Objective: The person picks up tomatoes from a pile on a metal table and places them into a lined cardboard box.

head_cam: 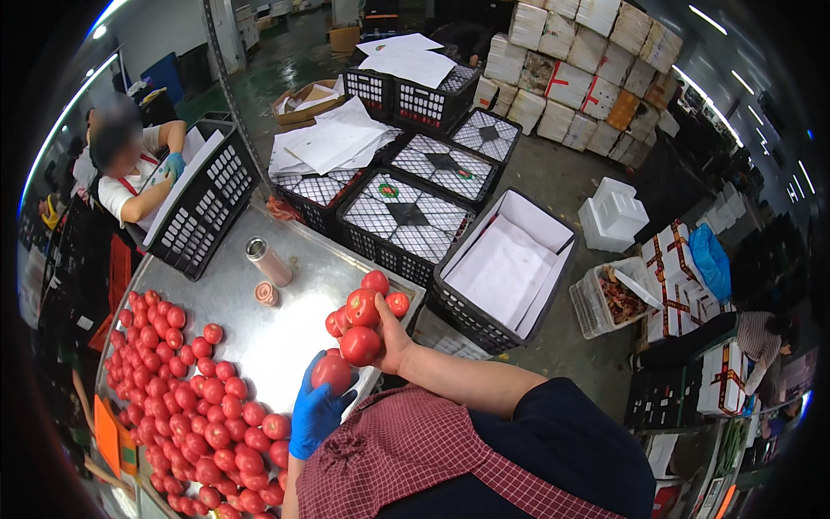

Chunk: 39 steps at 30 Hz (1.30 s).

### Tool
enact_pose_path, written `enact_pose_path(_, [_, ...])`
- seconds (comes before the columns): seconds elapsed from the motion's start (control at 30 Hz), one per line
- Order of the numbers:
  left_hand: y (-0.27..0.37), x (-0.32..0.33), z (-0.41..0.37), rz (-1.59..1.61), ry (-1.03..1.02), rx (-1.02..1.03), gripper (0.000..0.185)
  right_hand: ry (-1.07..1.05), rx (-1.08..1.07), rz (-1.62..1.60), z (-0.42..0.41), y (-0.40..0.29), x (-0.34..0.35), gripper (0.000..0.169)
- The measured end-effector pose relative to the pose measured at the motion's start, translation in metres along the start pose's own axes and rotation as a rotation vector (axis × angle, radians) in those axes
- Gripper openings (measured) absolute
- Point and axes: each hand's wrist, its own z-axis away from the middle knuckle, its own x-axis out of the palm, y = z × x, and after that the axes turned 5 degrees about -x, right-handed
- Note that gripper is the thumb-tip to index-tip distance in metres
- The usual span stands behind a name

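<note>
My left hand (318,412), in a blue glove, holds a large red tomato (331,374) near the table edge; part of another tomato shows behind it. Bare and just to the right, my right hand (391,337) grips two tomatoes, one (363,307) above the other (360,346). Several more tomatoes lie close beyond that hand, near the table's corner; whether it touches them I cannot tell. A big heap of tomatoes (201,422) covers the left part of the metal table (259,337).
An open pinkish flask (269,261) and its cap (266,294) stand on the table. Beyond the right edge is a black crate (441,289) lined with white paper. Netted black crates (405,217) adjoin the far edge. A co-worker (139,175) leans over another crate (206,207).
</note>
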Motion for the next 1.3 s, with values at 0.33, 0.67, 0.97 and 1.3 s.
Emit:
enact_pose_path(0.33, [-0.004, 0.013, -0.008, 0.042, 0.015, -0.014, 0.073, 0.076, 0.008, 0.008, 0.009, -0.012, 0.003, 0.078])
enact_pose_path(0.67, [-0.014, 0.025, -0.021, 0.027, 0.063, -0.053, 0.075, 0.182, -0.026, 0.016, 0.02, -0.024, -0.003, 0.087])
enact_pose_path(0.97, [-0.024, 0.02, -0.037, -0.039, 0.047, -0.075, 0.078, 0.16, 0.037, -0.056, 0.017, -0.032, -0.026, 0.092])
enact_pose_path(1.3, [-0.027, 0.038, -0.048, -0.042, 0.011, -0.084, 0.074, 0.153, -0.028, 0.002, 0.037, -0.053, -0.018, 0.092])
